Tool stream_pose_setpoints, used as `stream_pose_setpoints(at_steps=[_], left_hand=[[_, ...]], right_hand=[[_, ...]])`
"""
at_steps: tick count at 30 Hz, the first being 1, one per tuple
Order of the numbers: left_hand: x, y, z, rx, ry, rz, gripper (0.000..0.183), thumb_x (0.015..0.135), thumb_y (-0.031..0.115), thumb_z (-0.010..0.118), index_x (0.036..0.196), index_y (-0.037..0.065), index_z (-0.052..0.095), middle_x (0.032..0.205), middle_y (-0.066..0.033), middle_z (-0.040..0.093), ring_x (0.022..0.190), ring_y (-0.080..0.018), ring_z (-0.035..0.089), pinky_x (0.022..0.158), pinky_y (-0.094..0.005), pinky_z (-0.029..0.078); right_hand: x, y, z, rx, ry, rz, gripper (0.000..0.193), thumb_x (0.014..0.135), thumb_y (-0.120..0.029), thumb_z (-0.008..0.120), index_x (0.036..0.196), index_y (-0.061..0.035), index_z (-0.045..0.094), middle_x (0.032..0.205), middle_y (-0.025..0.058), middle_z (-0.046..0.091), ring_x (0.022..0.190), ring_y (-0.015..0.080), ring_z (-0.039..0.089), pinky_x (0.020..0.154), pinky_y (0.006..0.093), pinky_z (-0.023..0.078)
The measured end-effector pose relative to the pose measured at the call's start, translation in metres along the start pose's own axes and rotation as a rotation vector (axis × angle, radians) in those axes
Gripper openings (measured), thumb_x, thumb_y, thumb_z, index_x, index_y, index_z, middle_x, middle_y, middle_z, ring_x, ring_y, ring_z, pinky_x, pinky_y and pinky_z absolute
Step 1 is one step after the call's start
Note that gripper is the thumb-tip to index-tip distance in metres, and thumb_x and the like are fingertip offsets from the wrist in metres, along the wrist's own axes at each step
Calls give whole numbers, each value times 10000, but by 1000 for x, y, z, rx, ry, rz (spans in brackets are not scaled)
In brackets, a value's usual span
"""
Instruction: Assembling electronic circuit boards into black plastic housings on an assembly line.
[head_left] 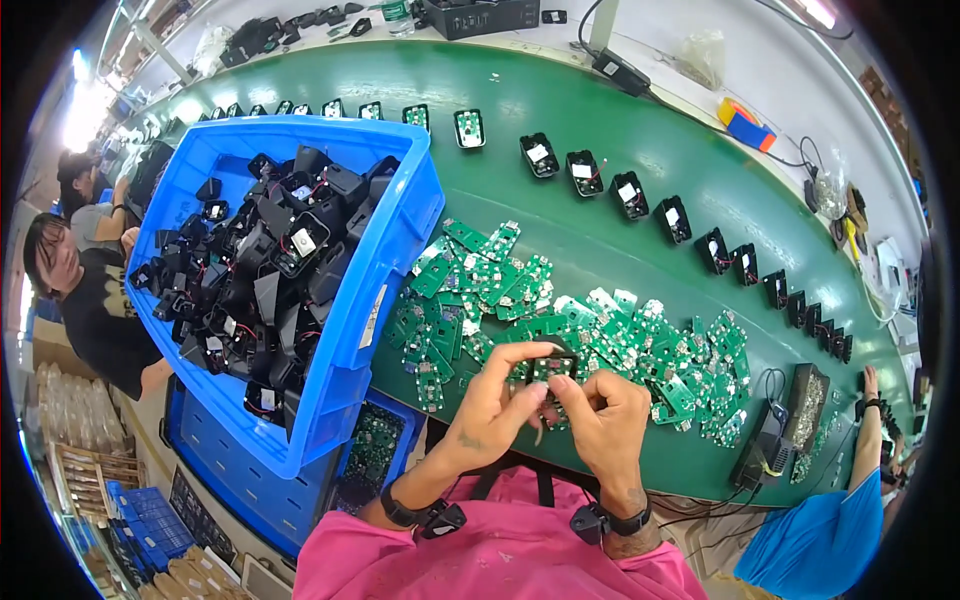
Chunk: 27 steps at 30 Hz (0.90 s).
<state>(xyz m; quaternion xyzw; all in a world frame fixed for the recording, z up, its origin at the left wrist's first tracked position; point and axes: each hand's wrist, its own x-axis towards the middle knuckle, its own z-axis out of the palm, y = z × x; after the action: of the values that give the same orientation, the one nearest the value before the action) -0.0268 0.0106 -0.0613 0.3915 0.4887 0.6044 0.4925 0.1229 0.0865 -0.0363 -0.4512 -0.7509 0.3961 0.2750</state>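
Note:
Between my two hands is a small black plastic housing [566, 362], its open side up, with a bit of green circuit board showing inside. My left hand [500, 397] grips it from the left, index finger along the far edge and thumb near the front. My right hand [608, 412] is closed at its near right side, thumb against the rim; its fingertips are partly hidden. Just beyond my hands, loose green circuit boards [625, 335] lie heaped on the green table [490, 190]. To my left, a blue bin [425, 185] is piled with black housings [275, 235] with wires.
A curved row of black housings [581, 172] runs across the far table, several with boards fitted. At right are a dark power-tool-like device [762, 447] and a tray of small parts [806, 410]. Co-workers sit at left [95, 310] and right [825, 535]. Another blue bin [385, 400] stands below.

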Motion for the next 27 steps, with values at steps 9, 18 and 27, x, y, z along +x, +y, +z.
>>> stream_pose_setpoints(at_steps=[9, 18, 27], left_hand=[[12, 7, -3, -47, -60, -136, 391, 982, -11, 453, 1359, 6, 353, 1240, -195, 527, 746, -235, 709, 586, -267, 602], [23, 4, 0, -8, -26, -162, 450, 943, -76, 458, 1372, 0, 346, 1207, -185, 539, 762, -216, 703, 592, -273, 608], [44, 22, -15, 226, 41, 57, 430, 920, -73, 502, 1339, -7, 429, 1131, -162, 605, 760, -191, 703, 601, -292, 603]], right_hand=[[12, 5, 3, 288, -132, 83, 401, 951, -75, 617, 1347, -16, 580, 825, 74, 683, 674, 92, 614, 606, 262, 502], [20, -3, 11, 154, -79, -39, 392, 950, -79, 586, 1341, -44, 580, 819, 174, 673, 642, 229, 664, 599, 351, 506], [46, -15, 23, 120, 25, -145, 336, 951, -95, 574, 1276, -24, 624, 809, 120, 665, 642, 155, 589, 612, 305, 475]])
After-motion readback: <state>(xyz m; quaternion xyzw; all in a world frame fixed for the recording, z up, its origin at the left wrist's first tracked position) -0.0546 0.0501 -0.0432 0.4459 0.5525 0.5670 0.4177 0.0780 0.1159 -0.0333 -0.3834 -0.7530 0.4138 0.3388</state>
